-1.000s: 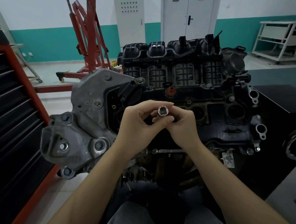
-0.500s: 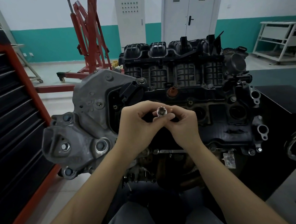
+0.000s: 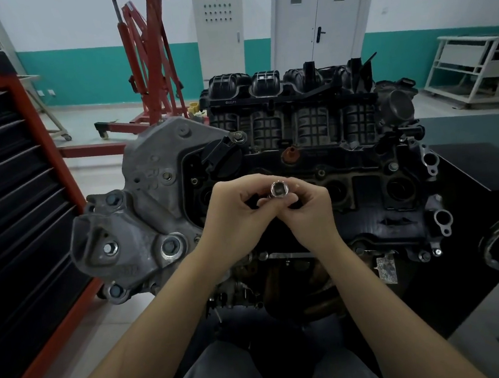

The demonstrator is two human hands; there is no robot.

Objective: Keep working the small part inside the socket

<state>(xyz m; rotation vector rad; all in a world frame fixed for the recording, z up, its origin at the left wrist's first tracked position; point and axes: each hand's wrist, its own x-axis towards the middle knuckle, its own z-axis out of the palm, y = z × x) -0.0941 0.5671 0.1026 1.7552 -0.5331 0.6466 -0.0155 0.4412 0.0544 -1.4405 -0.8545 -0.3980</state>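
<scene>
workshop floor with teal-banded walls. at frame centre, left hand (image 3: 232, 218) and right hand (image 3: 311, 213) pinch a small metal socket (image 3: 279, 189), fingertips closed on its sides. it looks light, rigid, slick; best gripped around the barrel. beyond sits an engine (image 3: 298, 141), then a red hoist (image 3: 150, 61).

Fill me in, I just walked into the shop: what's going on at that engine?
A person sits facing an engine and holds a small shiny metal socket up in front of it. The left hand and right hand both pinch it at the fingertips, its open end turned toward the camera. A red engine hoist stands behind, and a tool cabinet sits to the left.
</scene>
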